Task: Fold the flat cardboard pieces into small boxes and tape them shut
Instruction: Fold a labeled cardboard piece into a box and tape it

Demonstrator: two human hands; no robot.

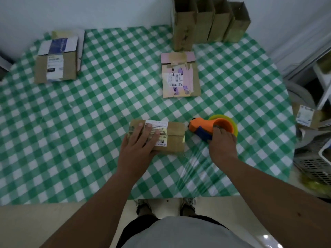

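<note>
far-left corner: we see a stack of flat cardboard pieces, labels up, not yet folded.
left hand: our left hand lies flat on the small box, fingers straight and a little spread, pressing on its left half; nothing is pinched.
small box: sits near the table's front edge, about mid-width, folded, top flaps shut, white shipping label on top. A short bit of shiny tape shows at its right end; we cannot tell if the seam is fully taped.
centre, towards the far edge: one more flat cardboard piece, pink-printed, old tape on it, lying alone and well apart from the box.
right of box: orange tape dispenser with a yellow-green roll, resting on the checked tablecloth, just beside the box.
right hand: our right hand grips the dispenser's blue handle, fingers curled round it; fingertips mostly hidden.
far edge, right of centre: four cardboard boxes standing in a row by the wall, open tops.
progress: we judge it mid-way. One box is being taped, and several flats are left.
</note>
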